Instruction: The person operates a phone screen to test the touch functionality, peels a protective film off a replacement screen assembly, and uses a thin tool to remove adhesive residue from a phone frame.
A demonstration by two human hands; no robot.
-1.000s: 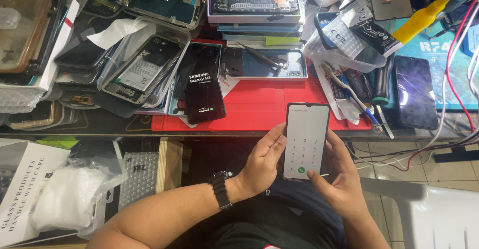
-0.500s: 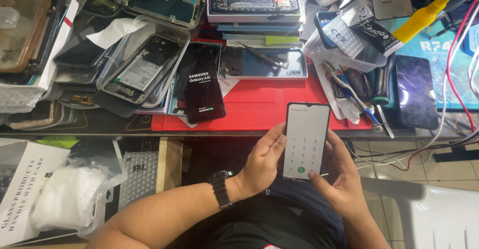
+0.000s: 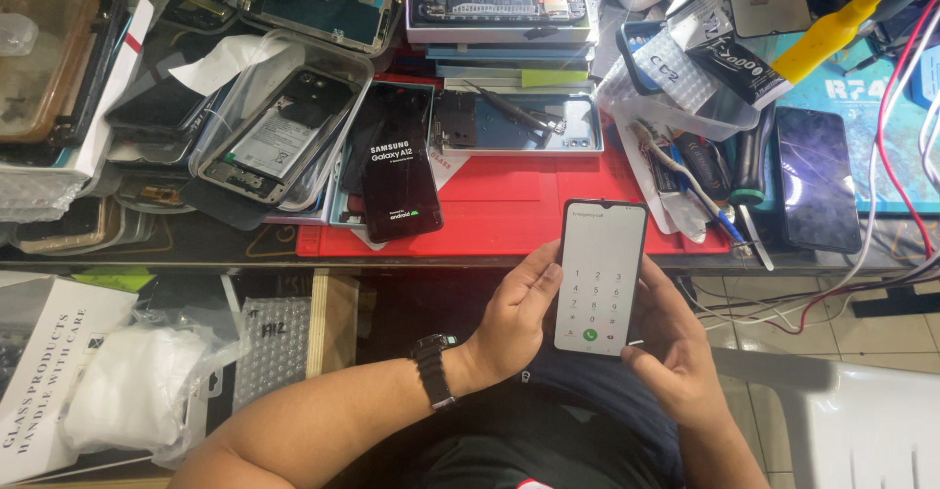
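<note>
While both hands cradle the lit phone [image 3: 599,276] just in front of the bench edge, its white dial-pad screen faces up toward the camera. The left hand [image 3: 519,318] wraps the phone's left side, thumb resting at the screen's edge; the right hand [image 3: 671,352] closes around the lower right side from beneath, fingers curled behind the body. Compared with 1 second ago, almost nothing has shifted: the phone sits at the same spot and tilt, the same keypad shows, and the grip looks unchanged. That steadiness suggests the handling is paused on the screen itself, likely checking or tapping the display, rather than moving the device anywhere. A black wristwatch [image 3: 432,367] sits on the left wrist. On the red mat [image 3: 509,215] lies a second phone [image 3: 399,181], dark with a boot screen showing, well apart from the hands. Opened handsets and trays crowd the back of the bench, a dark cracked screen panel [image 3: 816,178] rests at right beside loose tools, and a white plastic chair [image 3: 852,420] stands at lower right.
</note>
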